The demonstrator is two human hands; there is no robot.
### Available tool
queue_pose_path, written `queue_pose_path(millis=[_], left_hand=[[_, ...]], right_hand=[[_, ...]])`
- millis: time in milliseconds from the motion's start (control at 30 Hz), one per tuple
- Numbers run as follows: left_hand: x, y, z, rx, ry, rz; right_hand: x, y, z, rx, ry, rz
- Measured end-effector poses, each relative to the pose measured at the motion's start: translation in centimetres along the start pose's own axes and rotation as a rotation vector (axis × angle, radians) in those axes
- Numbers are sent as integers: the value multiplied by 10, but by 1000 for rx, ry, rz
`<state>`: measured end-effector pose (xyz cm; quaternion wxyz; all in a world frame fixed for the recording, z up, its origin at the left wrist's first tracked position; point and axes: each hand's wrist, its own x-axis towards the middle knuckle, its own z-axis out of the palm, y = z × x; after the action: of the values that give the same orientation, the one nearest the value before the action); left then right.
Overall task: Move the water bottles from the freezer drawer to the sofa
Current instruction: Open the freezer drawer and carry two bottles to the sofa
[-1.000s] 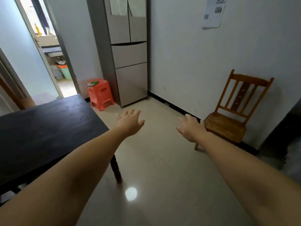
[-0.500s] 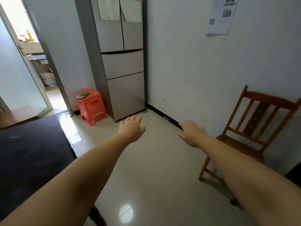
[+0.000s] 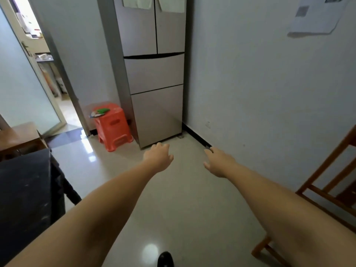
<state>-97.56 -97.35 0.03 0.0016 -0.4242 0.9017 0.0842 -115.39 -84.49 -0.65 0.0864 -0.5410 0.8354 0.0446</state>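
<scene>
A tall silver fridge (image 3: 152,72) stands in the corner ahead, with two upper doors and two drawers below, all closed. The lowest drawer (image 3: 157,112) reaches almost to the floor. My left hand (image 3: 158,157) is stretched out in front of me, fingers relaxed, empty, just short of the fridge's base. My right hand (image 3: 217,160) is held out beside it, also empty with loose fingers. No water bottles and no sofa are in view.
An orange plastic stool (image 3: 112,126) with small items on top stands left of the fridge. A black table (image 3: 25,193) fills the left foreground. A wooden chair (image 3: 327,180) stands against the right wall. An open doorway (image 3: 48,78) is at far left. The floor is glossy tile.
I have walked closer to the fridge, which now looms larger. The table and the chair have slid toward the frame edges. Both hands stay outstretched and empty.
</scene>
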Motion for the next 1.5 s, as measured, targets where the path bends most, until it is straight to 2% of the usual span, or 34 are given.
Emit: queue_pose_path(millis=[233,500,700,800,1033,1267,1400,1500], left_hand=[[171,-48,-24,19,-39,-10],[307,-95,-38,-30,-52,-69],[411,-127,-31,-24,-92,-97],[470,-140,-36,-54,-84,-145],[602,-181,-70,-175,-4,-304],[694,-246,-75,-228,-30,-438],[767,-294,-88,-237,-2,-414],[819,-321,-107,-276,19,-393]], right_hand=[[177,-13,-47,-11,26,-41],[334,-23,-71,23,-26,-64],[470,-31,-72,-30,-67,-154],[541,-26,-83,-73,-86,-189],[715,-9,-157,-89,-26,-225],[830,-72,-172,-119,-86,-389],[901,-106,-191,-137,-23,-439],[951,-121,-221,-101,6,-405]])
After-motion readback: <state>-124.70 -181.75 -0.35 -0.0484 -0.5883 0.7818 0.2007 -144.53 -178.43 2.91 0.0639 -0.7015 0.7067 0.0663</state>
